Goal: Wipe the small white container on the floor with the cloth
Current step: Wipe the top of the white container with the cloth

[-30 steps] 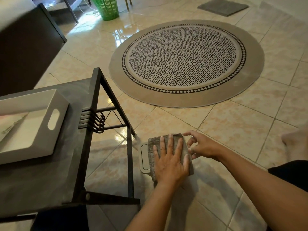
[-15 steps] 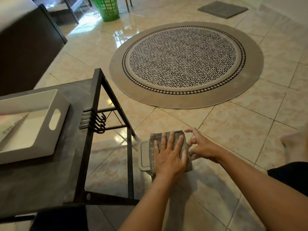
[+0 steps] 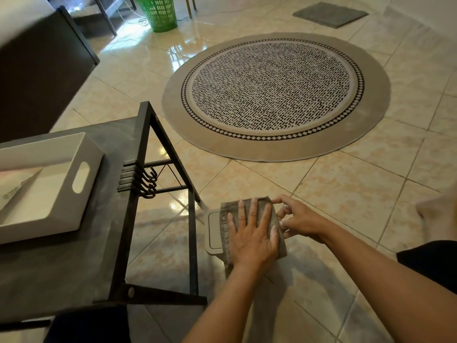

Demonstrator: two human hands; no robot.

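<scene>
The small white container (image 3: 213,229) stands on the tiled floor just right of the black table's leg; only its left part with a lid panel shows. A folded grey cloth (image 3: 229,209) covers the rest of its top. My left hand (image 3: 249,237) lies flat on the cloth with fingers spread, pressing it down. My right hand (image 3: 303,219) is at the container's right side, its fingertips curled against the cloth's edge and the container.
A black table (image 3: 61,268) with a white tray (image 3: 49,214) and side hooks (image 3: 147,181) stands at the left, its leg (image 3: 193,243) close to the container. A round patterned rug (image 3: 274,147) lies ahead. Green basket (image 3: 158,13) and grey mat (image 3: 330,14) sit far back.
My left hand and the cloth have slid slightly away from me across the container's top. My right hand has stayed at the container's right side.
</scene>
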